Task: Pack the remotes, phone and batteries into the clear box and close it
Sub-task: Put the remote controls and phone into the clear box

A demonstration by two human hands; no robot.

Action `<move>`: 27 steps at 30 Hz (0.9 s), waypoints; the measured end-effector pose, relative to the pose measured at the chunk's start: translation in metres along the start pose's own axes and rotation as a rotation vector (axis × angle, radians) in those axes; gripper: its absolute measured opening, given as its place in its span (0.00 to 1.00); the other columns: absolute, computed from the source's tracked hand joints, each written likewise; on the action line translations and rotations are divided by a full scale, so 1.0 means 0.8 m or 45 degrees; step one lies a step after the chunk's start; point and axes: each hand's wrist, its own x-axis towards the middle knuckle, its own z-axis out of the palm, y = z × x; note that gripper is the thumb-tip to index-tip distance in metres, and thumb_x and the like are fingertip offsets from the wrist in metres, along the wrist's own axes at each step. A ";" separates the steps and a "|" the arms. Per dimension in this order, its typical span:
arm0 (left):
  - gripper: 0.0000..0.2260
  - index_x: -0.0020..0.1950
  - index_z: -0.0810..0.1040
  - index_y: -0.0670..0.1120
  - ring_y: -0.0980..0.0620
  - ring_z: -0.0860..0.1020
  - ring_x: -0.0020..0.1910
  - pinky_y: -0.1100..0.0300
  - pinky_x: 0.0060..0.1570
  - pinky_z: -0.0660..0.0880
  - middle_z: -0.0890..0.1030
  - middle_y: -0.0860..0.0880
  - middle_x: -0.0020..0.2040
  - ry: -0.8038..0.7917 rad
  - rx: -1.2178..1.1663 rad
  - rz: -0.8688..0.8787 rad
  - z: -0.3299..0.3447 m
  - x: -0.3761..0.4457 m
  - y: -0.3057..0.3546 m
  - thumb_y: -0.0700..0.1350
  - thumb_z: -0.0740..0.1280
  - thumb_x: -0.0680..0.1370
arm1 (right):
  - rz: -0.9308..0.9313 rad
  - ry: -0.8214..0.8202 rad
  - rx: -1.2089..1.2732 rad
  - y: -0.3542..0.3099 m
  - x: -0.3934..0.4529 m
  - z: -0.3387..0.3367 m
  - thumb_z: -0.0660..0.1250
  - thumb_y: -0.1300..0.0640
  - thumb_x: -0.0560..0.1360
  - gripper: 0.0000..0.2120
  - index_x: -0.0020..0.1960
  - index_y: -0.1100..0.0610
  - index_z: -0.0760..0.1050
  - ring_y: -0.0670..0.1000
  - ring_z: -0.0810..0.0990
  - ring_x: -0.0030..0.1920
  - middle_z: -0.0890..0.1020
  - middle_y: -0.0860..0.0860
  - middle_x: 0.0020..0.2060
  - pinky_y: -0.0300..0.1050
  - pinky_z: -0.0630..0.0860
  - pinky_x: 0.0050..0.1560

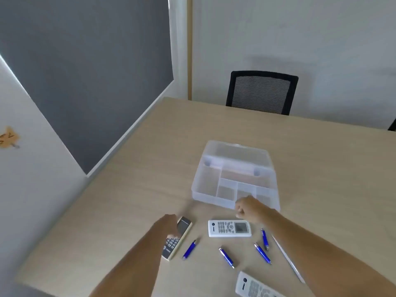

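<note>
The clear box (pixel 200 189) stands open on the table, its lid (pixel 235 152) tipped back and its divided compartments holding nothing. My right hand (pixel 246 207) is curled into a fist at the box's front edge. My left hand (pixel 169 226) lies over a beige phone (pixel 174 246) with a keypad, fingers closed around its middle as it rests on the table. A white remote (pixel 229 228) lies between my hands, and a second white remote (pixel 255 286) sits at the bottom edge. Several blue batteries (pixel 189 249) are scattered in front of the remote.
The wooden table (pixel 128 189) has its left edge near a white wall with a grey panel. A black mesh chair (pixel 261 91) stands behind the far edge. A thin pale strip (pixel 287 258) lies under my right forearm.
</note>
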 end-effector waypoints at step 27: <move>0.19 0.71 0.61 0.39 0.36 0.80 0.50 0.49 0.42 0.76 0.80 0.35 0.55 0.583 -0.754 0.158 -0.064 0.162 0.155 0.45 0.57 0.82 | -0.138 0.184 0.227 0.095 0.067 -0.057 0.68 0.48 0.74 0.34 0.74 0.54 0.57 0.58 0.74 0.52 0.75 0.58 0.51 0.54 0.74 0.55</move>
